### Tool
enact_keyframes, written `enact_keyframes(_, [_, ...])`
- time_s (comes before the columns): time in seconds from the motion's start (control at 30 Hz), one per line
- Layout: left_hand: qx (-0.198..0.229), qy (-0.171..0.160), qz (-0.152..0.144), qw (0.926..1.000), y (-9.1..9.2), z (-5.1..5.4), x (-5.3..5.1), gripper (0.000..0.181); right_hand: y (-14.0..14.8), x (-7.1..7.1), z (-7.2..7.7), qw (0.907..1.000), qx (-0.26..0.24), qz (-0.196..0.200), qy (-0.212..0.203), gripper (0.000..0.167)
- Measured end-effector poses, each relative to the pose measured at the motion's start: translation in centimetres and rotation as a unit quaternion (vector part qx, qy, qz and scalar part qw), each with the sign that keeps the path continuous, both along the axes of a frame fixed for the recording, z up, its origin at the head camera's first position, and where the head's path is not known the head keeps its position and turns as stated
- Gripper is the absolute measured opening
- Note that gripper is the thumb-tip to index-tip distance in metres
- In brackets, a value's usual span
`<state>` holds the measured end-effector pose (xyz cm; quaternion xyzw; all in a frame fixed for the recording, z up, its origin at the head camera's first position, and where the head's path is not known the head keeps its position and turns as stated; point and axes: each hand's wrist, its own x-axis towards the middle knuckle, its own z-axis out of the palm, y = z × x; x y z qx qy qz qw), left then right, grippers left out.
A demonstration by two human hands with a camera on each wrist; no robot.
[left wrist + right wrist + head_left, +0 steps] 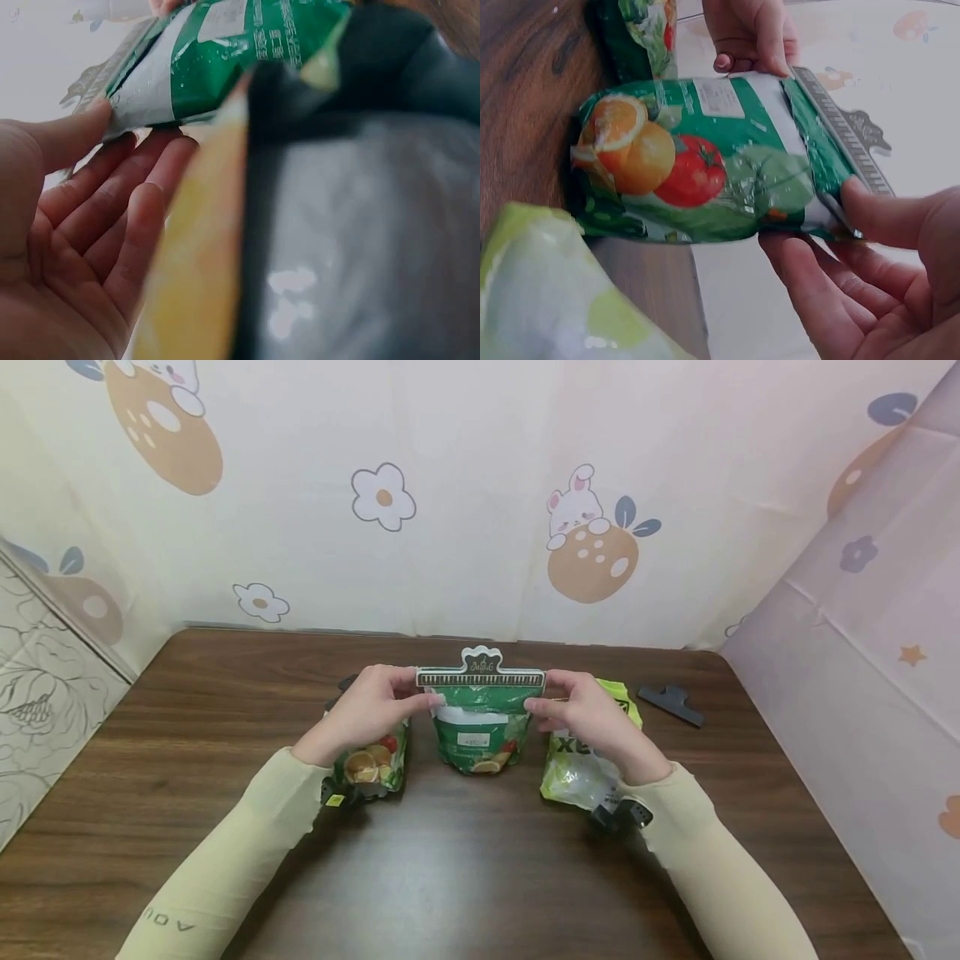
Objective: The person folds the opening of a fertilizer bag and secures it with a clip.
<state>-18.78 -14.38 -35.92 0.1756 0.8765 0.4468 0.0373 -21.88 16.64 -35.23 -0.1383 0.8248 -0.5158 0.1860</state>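
A green bag (480,739) printed with oranges and a tomato stands in the middle of the table. Its top is folded over, and a wide bag clip (480,677) with a piano-key pattern sits along that fold. My left hand (370,706) pinches the left top corner of the bag between thumb and fingers. On the other side, my right hand (592,714) pinches the right top corner the same way. In the right wrist view the bag's printed front (697,165) faces the camera, with both thumbs at the folded edge near the clip.
Another green fruit-printed bag (371,764) lies beside my left wrist, a dark clip partly visible behind it. A yellow-green bag (581,772) lies under my right forearm. A dark grey clip (671,703) rests at the back right of the brown table (480,877). Behind hangs a patterned curtain.
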Motion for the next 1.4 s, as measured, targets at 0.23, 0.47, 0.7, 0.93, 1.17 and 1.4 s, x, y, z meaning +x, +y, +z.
enact_keyframes(0.23, [0.011,-0.029,0.017,0.9994,0.1,0.1,0.0,0.025,-0.3,0.2,0.0,0.9996,-0.012,-0.023,-0.01,0.023])
enact_keyframes(0.47, [0.023,-0.05,0.02,0.9983,0.2,0.3,0.1,0.025,-0.6,0.4,0.0,0.9992,-0.013,-0.037,-0.001,0.019])
enact_keyframes(0.7, [0.034,-0.072,0.027,0.9965,0.2,0.2,0.0,0.022,-0.7,0.6,-0.1,0.9991,-0.002,-0.043,-0.001,0.02])
enact_keyframes(0.93, [0.046,-0.097,0.042,0.9933,0.2,0.0,0.0,0.026,-0.7,0.6,-0.3,0.9992,0.017,-0.036,-0.003,0.019])
enact_keyframes(1.17, [0.067,-0.129,0.083,0.9859,0.6,-0.2,0.0,0.023,-1.0,0.5,-0.6,0.9991,0.024,-0.029,-0.019,0.02])
enact_keyframes(1.4, [0.069,-0.144,0.111,0.9809,0.8,-0.3,0.0,0.027,-1.6,0.7,-0.7,0.9986,0.022,-0.044,-0.02,0.032])
